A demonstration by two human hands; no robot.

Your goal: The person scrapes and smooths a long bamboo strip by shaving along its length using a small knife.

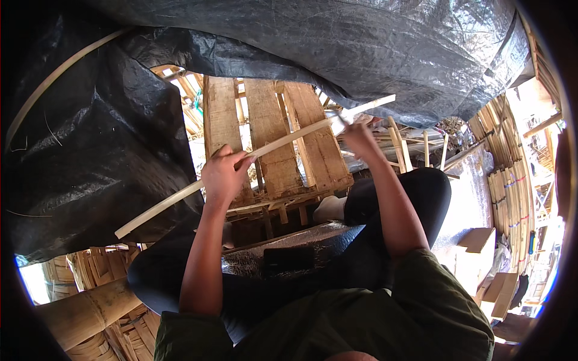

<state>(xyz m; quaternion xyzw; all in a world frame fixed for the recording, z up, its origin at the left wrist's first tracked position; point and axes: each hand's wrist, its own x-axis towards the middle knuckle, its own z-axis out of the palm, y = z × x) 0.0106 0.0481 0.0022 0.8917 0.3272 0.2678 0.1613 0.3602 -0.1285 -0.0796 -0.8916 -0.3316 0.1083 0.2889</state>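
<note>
In the head view, the left hand [224, 175] was clamped around a pale strip [289, 139] above the slatted wooden table [280, 171], apparently to steady it; the right hand [361, 139] gripped a blurred dark tool [343, 118] beside the strip's farther end. A cardboard box [477, 239] stood rightward, contents indiscernible.

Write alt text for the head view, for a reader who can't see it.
A left hand grips a long, pale strip slanting over wooden planks, while the right hand, with a small, blurred tool, is near the strip's upper right end. Bent legs in dark trousers show below; dark sheeting spreads across the left and top.
</note>
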